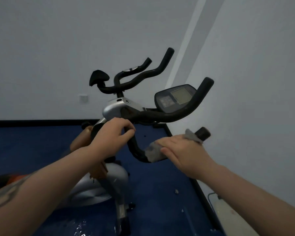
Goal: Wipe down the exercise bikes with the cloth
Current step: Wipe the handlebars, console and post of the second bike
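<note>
The near exercise bike has black curved handlebars (169, 114), a grey display console (174, 97) and a silver body (99, 183). My left hand (112, 133) grips the left part of the handlebar near the stem. My right hand (182, 150) holds a grey cloth (153, 150) wrapped around the near handlebar grip, whose black end cap (203, 132) sticks out past my fingers. A second bike (126, 82) with a black saddle and handlebars stands behind it.
A blue carpeted floor (160, 193) lies under the bikes, with small bits of debris on it. White walls meet in a corner close behind and to the right. A black skirting strip runs along the floor edge. A wall socket (83, 98) sits low on the far wall.
</note>
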Tool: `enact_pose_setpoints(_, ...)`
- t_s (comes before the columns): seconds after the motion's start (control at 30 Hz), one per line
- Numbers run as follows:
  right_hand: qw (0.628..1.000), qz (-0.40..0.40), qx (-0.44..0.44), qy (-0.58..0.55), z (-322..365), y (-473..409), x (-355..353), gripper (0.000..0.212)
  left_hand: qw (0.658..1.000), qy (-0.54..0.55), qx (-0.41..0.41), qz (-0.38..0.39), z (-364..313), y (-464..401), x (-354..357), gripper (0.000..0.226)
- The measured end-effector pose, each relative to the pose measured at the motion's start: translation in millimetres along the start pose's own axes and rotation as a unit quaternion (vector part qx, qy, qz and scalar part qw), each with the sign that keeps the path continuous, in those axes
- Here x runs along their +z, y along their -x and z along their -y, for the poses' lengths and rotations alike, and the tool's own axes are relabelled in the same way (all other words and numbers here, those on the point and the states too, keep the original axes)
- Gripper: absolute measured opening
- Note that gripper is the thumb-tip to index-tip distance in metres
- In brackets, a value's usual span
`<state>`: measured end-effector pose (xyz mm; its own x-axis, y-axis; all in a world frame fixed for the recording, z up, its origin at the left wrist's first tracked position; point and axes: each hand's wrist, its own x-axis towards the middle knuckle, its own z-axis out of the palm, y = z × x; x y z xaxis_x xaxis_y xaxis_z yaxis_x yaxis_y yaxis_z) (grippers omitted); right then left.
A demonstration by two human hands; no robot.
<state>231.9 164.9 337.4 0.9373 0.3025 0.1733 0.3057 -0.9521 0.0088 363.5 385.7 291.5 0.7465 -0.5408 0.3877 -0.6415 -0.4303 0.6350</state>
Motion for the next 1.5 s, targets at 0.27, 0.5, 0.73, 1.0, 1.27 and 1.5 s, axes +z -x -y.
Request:
enact_pose_setpoints(0.27,0.995,-0.009,0.083,-0.054,46.0,-7.6,19.8,0.038,0.991,-0.103,0.079,-0.032,24.0,-1.7,-11.1,0.008)
enact_pose_setpoints(0.5,0.977,0.022,0.209,0.027,75.7,-12.1,32.8,0.059,0.987,0.002,-0.076,-0.142,51.1,11.4,-2.1,0.006)
enact_pose_setpoints(0.73,0.953,0.184,0.198,0.14,78.3,-91.9,45.4,0.049,0.989,0.023,-0.051,-0.14,55.1,10.9,-0.1,0.008)
enact_pose_setpoints(1.0,0.915,0.266,0.293,-0.072,70.6,-108.4,44.7,0.034,0.989,0.047,-0.018,-0.14,59.5,7.4,-0.2,0.006)
enact_pose_setpoints(1.27,0.917,0.198,0.319,-0.135,74.0,-98.3,51.0,0.041,0.99,0.048,-0.005,-0.129,60.0,7.8,-2.5,0.003)
enact_pose_setpoints(1.5,0.927,0.076,0.362,-0.066,87.9,-113.7,67.7,0.046,0.989,0.064,0.02,-0.132,58.8,8.6,-5.1,0.013)
